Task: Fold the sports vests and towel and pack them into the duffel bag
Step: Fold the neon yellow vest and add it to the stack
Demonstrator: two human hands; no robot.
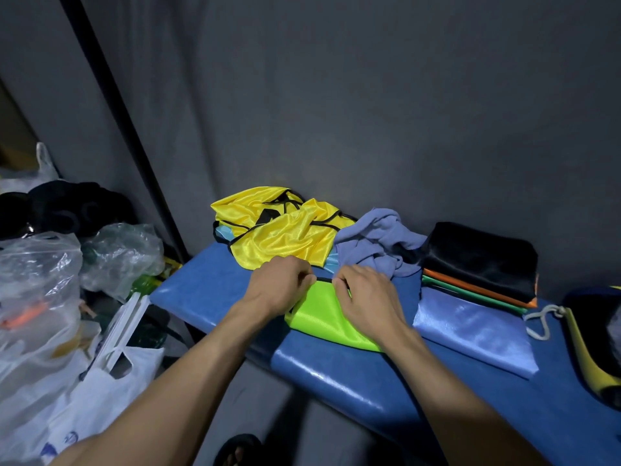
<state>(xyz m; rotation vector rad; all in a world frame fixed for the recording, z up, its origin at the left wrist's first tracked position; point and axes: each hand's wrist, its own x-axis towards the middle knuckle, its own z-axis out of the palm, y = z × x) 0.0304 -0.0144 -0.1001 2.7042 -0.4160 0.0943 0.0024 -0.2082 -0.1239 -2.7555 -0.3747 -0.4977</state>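
Both hands pinch the far edge of a shiny lime-green sports vest (322,314), the left hand (280,284) and right hand (364,290) close together with fingers curled round its dark trim. It lies on a blue padded bench (353,381). Just beyond it sit a crumpled yellow satin vest (279,230) and a rumpled lavender towel (376,243). To the right rests a stack of folded vests (477,274), black on top. Clear plastic bags (40,280) crowd the left side.

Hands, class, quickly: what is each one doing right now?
Left hand: fingers curled, pinching the far edge of the green vest.
Right hand: likewise pinching that edge.
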